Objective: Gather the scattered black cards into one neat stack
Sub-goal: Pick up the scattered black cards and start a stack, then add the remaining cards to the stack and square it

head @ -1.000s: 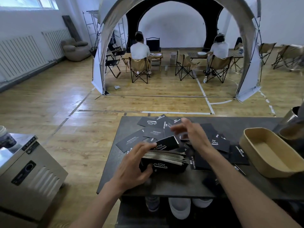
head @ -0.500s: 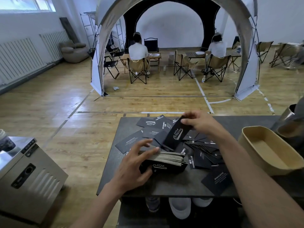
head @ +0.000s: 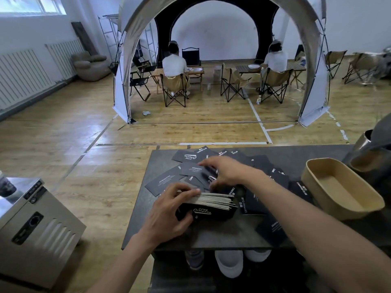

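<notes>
A thick stack of black cards [head: 211,205] with pale edges sits in the middle of the dark table [head: 222,233]. My left hand [head: 171,210] grips the stack's left end, thumb in front and fingers over the top. My right hand [head: 224,172] reaches across just behind the stack, holding a black card [head: 209,179] with white print low against the stack's back edge. Several loose black cards [head: 190,156] lie scattered behind and to the right, one [head: 273,229] near the front right edge.
A tan oval tray [head: 317,172] stands on the table's right side, with a metal pot [head: 368,157] behind it. A steel machine [head: 36,227] stands to the left of the table. White bowls [head: 229,263] sit on a shelf below. People sit in camping chairs under a tent beyond.
My right hand, which held a black card raised above the scattered pile, has come down and toward me, bringing the card to the stack's back edge. My left hand stays on the stack.
</notes>
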Action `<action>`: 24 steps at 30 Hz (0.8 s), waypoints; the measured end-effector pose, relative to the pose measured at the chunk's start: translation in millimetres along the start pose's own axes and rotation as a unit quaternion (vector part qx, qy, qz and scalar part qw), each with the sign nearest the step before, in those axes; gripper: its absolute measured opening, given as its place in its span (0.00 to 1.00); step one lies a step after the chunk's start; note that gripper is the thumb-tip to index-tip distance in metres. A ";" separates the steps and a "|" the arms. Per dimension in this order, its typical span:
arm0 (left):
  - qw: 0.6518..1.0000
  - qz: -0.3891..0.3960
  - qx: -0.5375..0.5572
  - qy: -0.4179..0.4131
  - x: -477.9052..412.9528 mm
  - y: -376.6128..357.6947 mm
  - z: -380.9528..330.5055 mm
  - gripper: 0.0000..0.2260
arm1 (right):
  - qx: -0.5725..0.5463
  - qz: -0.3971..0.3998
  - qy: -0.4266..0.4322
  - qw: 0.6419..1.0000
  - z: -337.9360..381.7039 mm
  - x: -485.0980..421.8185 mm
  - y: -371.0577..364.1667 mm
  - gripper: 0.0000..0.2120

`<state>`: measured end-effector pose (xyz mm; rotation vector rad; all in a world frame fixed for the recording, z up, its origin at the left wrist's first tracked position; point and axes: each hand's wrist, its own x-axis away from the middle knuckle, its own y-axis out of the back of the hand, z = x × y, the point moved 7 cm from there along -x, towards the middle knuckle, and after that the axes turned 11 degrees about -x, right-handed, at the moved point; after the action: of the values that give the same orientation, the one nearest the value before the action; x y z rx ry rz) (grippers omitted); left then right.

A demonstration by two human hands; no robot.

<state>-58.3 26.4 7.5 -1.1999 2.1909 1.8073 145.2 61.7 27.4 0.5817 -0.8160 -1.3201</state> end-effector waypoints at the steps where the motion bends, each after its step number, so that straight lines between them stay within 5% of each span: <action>1: 1.000 -0.001 0.002 0.003 0.2 0.3 0.2 0.25 | 0.024 0.020 -0.005 1.000 1.4 -4.5 -5.2 0.44; 4: 1.000 -0.003 0.000 0.004 0.5 0.8 1.5 0.26 | 0.089 0.000 0.007 0.996 3.7 -14.0 -0.8 0.43; 6: 1.000 0.003 -0.004 0.005 0.7 -0.1 2.5 0.26 | 0.081 -0.042 0.017 0.996 7.7 -13.7 16.0 0.30; 10: 1.000 0.016 -0.003 0.005 0.4 0.3 1.5 0.28 | -0.128 -0.107 0.017 0.986 11.9 12.9 61.1 0.09; 13: 1.000 0.012 0.021 0.011 0.2 2.0 0.8 0.35 | -0.368 -0.212 0.036 0.904 2.1 46.9 76.6 0.09; 15: 0.999 0.005 0.030 0.022 -1.0 2.9 0.3 0.39 | -0.430 -0.229 0.035 0.873 -8.3 66.4 53.8 0.11; 19: 1.000 0.010 0.017 0.020 -1.6 -1.8 -0.7 0.43 | -0.352 -0.186 0.011 0.917 -29.2 88.6 -11.7 0.13; 24: 1.000 0.021 0.000 -0.020 -11.3 -7.4 -4.8 0.27 | -0.203 -0.123 0.013 0.971 -37.1 92.3 -27.3 0.17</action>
<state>-44.1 28.1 8.7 -1.1168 2.2104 1.8314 162.4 -36.5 1.0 0.3793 -0.4400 -1.6504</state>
